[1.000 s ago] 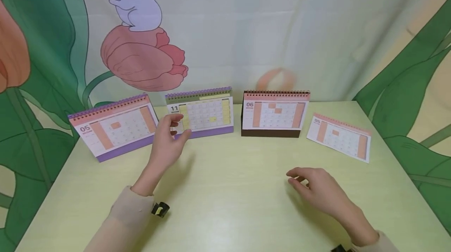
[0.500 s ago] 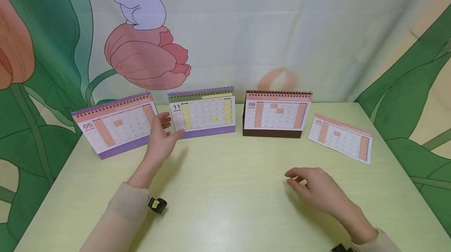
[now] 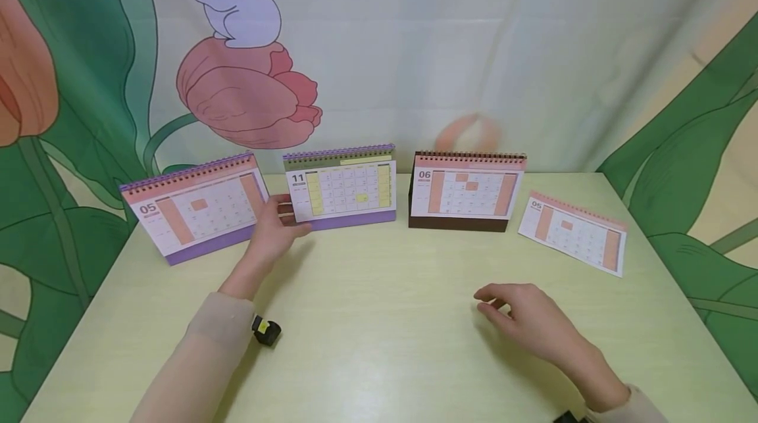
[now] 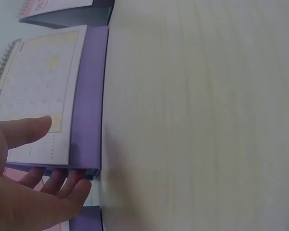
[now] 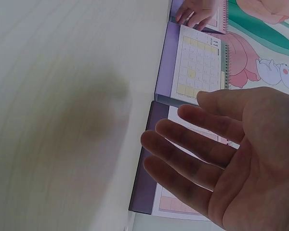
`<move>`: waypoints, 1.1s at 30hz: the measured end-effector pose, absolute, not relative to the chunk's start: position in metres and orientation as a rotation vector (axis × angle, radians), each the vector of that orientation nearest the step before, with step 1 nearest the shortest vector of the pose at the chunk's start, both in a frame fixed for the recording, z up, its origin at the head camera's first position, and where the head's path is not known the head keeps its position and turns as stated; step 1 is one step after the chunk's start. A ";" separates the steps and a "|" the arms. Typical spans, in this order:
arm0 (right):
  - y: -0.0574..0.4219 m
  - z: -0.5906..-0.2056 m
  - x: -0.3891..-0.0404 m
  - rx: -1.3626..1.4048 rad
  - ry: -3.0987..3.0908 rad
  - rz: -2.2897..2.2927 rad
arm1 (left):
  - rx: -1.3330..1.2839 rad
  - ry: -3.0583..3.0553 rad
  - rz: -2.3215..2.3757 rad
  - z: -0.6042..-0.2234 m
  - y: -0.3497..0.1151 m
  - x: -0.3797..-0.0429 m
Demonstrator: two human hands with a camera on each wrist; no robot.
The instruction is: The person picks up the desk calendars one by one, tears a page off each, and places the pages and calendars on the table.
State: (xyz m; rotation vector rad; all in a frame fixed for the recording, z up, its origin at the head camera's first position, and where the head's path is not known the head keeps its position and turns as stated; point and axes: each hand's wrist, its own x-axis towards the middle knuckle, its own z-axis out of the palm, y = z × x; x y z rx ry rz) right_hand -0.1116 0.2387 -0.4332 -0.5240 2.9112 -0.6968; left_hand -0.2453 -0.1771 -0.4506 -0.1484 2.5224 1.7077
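Note:
In the head view, my left hand [image 3: 274,229] is at the left end of a purple-based desk calendar [image 3: 349,193] showing 11. The left wrist view has its thumb [image 4: 31,131] extended in front of the page and its fingers [image 4: 55,182] at the calendar's side edge, tips partly hidden behind it. Firm contact is not clear. My right hand [image 3: 530,321] hovers over the table, holding nothing, fingers loosely bent; the right wrist view shows its bare palm [image 5: 260,154].
Left of my left hand leans a purple-based calendar [image 3: 201,212] showing 05. A brown-based calendar [image 3: 464,189] showing 06 stands right of centre. A loose 05 calendar sheet [image 3: 571,232] lies at the right of the pale table [image 3: 379,344]. A printed curtain [image 3: 403,54] hangs behind.
My left hand has moved left and down from in front of the 11 calendar to its left end, fingers now at its side. The right hand has barely moved; the calendars stand as before.

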 end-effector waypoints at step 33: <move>0.241 -0.429 -0.109 -0.545 2.922 -0.727 | -0.029 2.712 1.370 -0.461 -0.182 -0.262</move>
